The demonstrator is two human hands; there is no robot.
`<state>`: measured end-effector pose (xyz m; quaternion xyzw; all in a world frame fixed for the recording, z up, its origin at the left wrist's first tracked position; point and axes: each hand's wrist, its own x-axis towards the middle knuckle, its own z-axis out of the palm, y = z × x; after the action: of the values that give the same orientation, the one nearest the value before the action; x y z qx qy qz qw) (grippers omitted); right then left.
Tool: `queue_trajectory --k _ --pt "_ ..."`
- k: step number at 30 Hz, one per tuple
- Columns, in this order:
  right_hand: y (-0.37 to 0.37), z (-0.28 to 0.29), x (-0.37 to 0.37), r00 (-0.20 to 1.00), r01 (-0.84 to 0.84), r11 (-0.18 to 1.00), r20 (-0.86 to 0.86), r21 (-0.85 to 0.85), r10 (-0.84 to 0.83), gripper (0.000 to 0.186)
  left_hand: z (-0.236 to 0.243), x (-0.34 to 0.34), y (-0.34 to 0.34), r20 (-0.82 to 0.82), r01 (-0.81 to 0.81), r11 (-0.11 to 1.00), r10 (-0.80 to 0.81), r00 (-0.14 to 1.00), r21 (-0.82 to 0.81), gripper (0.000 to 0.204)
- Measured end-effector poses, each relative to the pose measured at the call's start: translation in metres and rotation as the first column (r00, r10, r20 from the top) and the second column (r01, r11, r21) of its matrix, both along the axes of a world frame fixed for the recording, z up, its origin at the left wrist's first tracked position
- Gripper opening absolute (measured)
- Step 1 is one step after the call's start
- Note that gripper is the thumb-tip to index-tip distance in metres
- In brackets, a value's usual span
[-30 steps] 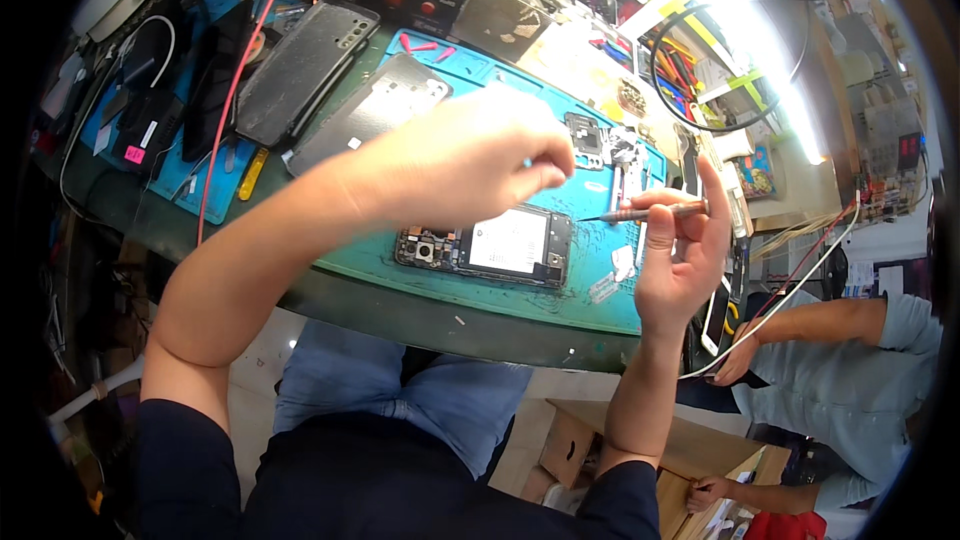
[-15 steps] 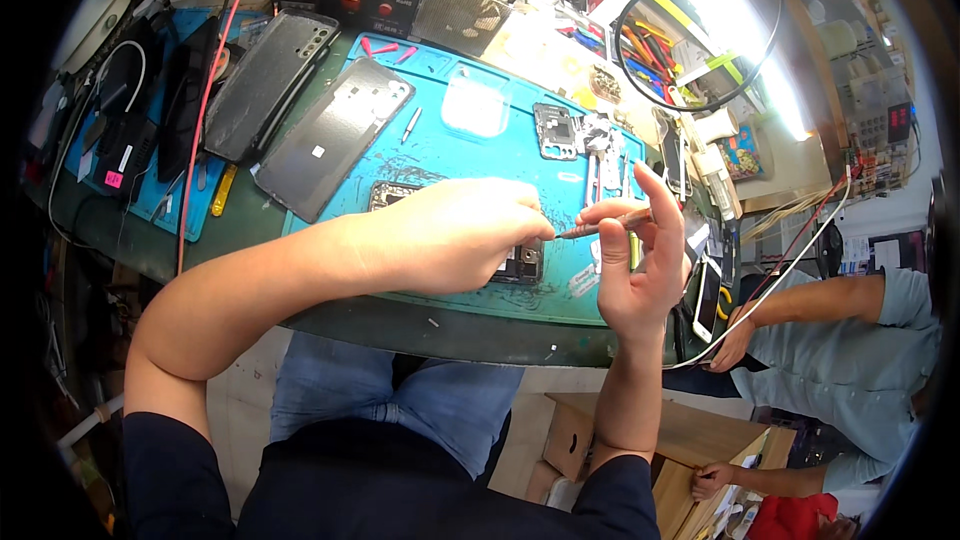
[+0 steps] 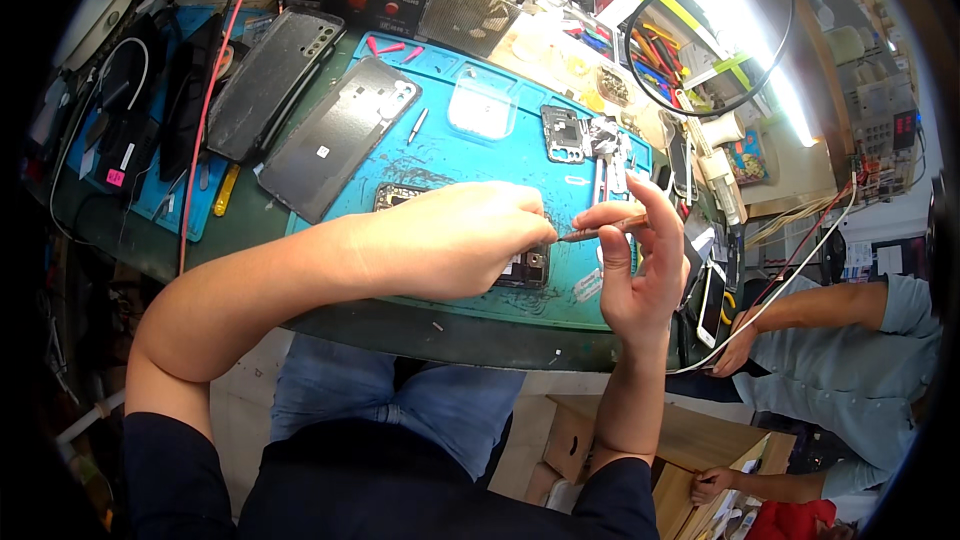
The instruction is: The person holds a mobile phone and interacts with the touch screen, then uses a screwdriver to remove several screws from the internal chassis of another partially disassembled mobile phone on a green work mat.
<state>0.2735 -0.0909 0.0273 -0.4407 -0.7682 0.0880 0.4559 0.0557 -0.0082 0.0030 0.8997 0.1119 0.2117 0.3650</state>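
My right hand point(image 3: 645, 285) grips a slim, reddish-brown pointed tool point(image 3: 612, 228) between thumb and fingers, its other fingers raised. The dark tip points left and reaches the fingertips of my left hand point(image 3: 475, 240). That hand is closed, knuckles up, over an opened phone point(image 3: 530, 268); whatever its fingers pinch is hidden. Only the phone's far left corner and right end show past my hand and wrist. Beneath lies a blue repair mat point(image 3: 450, 162). A dark phone back cover point(image 3: 335, 145) rests on its left part.
A clear plastic box point(image 3: 482, 105), a phone part point(image 3: 562, 135) and a small screwdriver point(image 3: 417, 126) lie beyond my hands. Another dark phone cover point(image 3: 275, 85) is at left. A white phone point(image 3: 711, 305) sits at right, near a person's hand point(image 3: 738, 345). A black cable point(image 3: 628, 35) loops overhead.
The whole view has shifted slightly. Both hands keep nearly the same pose, the tool's tip still at my left fingertips.
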Motion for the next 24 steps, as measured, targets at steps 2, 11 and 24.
queue_trajectory --k 2,11,24 --pt "-0.001 -0.001 0.000 1.000 0.007 1.000 -0.015 -0.020 -0.007 0.042 -0.001 0.000 0.000 0.012 0.003 1.000 -0.003 1.000 0.000 0.022" --pt "0.001 -0.001 0.000 0.997 -0.080 0.994 -0.024 -0.071 0.079 0.042 0.002 -0.001 0.001 -0.030 -0.001 1.000 0.002 1.000 0.016 0.022" --pt "-0.004 0.013 -0.004 0.992 0.070 0.988 -0.093 -0.137 -0.083 0.045 -0.004 0.003 0.008 0.143 -0.138 0.990 0.138 0.980 -0.012 0.017"
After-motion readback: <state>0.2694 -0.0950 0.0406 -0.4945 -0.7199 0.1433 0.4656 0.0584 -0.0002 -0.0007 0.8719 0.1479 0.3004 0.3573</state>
